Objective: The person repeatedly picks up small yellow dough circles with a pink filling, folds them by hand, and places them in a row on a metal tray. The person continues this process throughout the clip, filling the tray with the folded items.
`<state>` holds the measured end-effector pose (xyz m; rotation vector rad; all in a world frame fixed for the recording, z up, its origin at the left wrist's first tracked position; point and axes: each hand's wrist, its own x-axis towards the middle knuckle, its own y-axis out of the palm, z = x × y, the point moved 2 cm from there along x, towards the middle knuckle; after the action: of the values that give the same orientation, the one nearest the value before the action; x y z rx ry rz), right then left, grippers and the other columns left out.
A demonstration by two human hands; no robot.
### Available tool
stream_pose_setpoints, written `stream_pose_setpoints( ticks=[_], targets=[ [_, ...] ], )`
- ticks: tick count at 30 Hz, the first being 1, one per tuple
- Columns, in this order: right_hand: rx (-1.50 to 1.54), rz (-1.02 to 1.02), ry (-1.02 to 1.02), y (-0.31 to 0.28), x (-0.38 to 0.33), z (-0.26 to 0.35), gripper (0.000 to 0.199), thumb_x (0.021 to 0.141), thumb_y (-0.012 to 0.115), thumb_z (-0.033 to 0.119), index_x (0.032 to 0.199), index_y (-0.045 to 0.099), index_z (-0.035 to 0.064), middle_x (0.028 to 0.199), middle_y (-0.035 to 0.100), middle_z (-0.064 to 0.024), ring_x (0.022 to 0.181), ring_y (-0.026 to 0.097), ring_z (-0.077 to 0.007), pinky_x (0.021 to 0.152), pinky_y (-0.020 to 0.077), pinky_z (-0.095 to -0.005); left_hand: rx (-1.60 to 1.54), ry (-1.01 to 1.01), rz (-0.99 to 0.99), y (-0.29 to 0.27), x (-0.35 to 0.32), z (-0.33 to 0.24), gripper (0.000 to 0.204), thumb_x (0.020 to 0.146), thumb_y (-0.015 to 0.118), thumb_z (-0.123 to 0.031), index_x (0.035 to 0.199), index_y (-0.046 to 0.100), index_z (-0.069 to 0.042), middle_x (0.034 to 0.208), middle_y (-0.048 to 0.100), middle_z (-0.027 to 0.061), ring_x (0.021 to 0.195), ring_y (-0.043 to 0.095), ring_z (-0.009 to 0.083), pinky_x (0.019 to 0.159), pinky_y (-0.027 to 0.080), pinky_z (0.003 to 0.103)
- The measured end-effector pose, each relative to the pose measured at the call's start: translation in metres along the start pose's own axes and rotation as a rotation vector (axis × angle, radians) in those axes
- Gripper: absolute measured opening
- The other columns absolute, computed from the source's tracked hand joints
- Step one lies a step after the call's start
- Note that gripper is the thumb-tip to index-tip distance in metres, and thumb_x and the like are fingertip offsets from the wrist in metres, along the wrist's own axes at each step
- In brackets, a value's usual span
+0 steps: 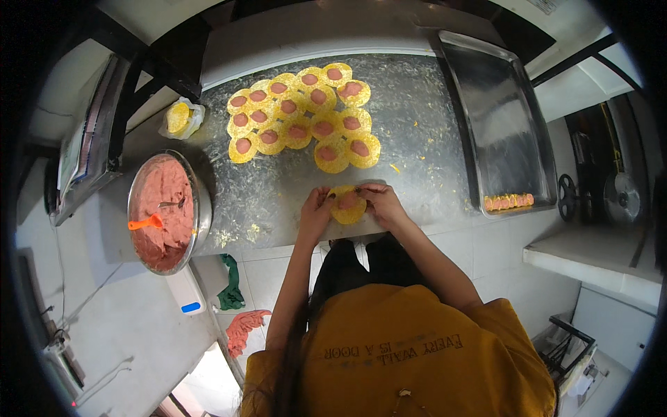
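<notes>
A round yellow dumpling wrapper with a dab of pink meat filling is at the near edge of the metal worktable. My left hand pinches its left rim, and the fingers of my right hand close on its upper right rim. The wrapper looks nearly flat, with the filling uncovered. Farther off, several yellow wrappers lie in overlapping rows, most topped with pink filling. To the left stands a steel bowl of pink minced filling, with an orange-handled tool resting in it.
At the right end of the table lies a large metal tray, with a row of small filled dumplings along its near end. A plastic bag of yellow wrappers sits behind the bowl. Green cloth and pink cloth are lower left.
</notes>
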<state>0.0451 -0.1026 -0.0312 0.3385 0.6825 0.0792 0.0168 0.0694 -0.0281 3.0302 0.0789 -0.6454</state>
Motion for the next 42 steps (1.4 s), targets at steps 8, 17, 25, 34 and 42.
stream_pose_setpoints(
  ticks=[8, 17, 25, 34, 42],
  targets=[
    [-0.561, -0.198, -0.437, -0.016, -0.009, -0.012, 0.019, 0.077, 0.06, 0.002, 0.095, 0.067, 0.0036, 0.085, 0.067, -0.0077, 0.071, 0.061, -0.0136, 0.064, 0.0478, -0.0244, 0.53, 0.282, -0.128, 0.02, -0.018, -0.012, 0.029, 0.073, 0.058, 0.001, 0.101, 0.055, 0.001, 0.091, 0.064, 0.0169, 0.078, 0.065, 0.0273, 0.067, 0.051, 0.035],
    [-0.552, -0.102, -0.637, -0.016, -0.025, -0.009, 0.014, 0.079, 0.06, 0.001, 0.092, 0.065, 0.0009, 0.082, 0.064, -0.0042, 0.069, 0.059, -0.0113, 0.063, 0.0474, -0.025, 0.608, 0.495, -0.099, 0.02, -0.016, -0.013, 0.026, 0.073, 0.061, 0.0, 0.099, 0.062, -0.001, 0.084, 0.062, 0.0132, 0.072, 0.064, 0.0233, 0.065, 0.05, 0.03],
    [-0.395, -0.115, -0.386, -0.026, -0.016, -0.009, 0.025, 0.079, 0.06, 0.0, 0.104, 0.059, 0.0003, 0.083, 0.063, -0.0024, 0.074, 0.058, -0.01, 0.066, 0.0476, -0.0246, 0.591, 0.511, -0.169, 0.027, -0.025, -0.01, 0.025, 0.073, 0.059, 0.0, 0.098, 0.058, 0.0, 0.092, 0.057, 0.0141, 0.073, 0.062, 0.0265, 0.066, 0.05, 0.033],
    [-0.353, -0.022, -0.337, -0.032, -0.007, -0.017, 0.024, 0.078, 0.056, -0.005, 0.101, 0.063, -0.0005, 0.089, 0.063, -0.0029, 0.082, 0.059, -0.0114, 0.071, 0.0491, -0.0255, 0.442, 0.138, -0.119, 0.026, -0.023, -0.007, 0.018, 0.08, 0.056, -0.003, 0.097, 0.056, 0.001, 0.099, 0.059, 0.0144, 0.082, 0.063, 0.019, 0.071, 0.05, 0.033],
    [-0.276, 0.105, -0.489, -0.015, -0.039, 0.007, 0.033, 0.076, 0.051, -0.013, 0.105, 0.061, -0.0006, 0.099, 0.057, -0.0054, 0.092, 0.057, -0.0138, 0.077, 0.049, -0.0256, 0.149, 0.239, -0.049, 0.035, -0.027, 0.006, 0.023, 0.083, 0.049, 0.006, 0.105, 0.055, 0.005, 0.099, 0.061, 0.01, 0.091, 0.061, 0.018, 0.08, 0.051, 0.028]
  ],
)
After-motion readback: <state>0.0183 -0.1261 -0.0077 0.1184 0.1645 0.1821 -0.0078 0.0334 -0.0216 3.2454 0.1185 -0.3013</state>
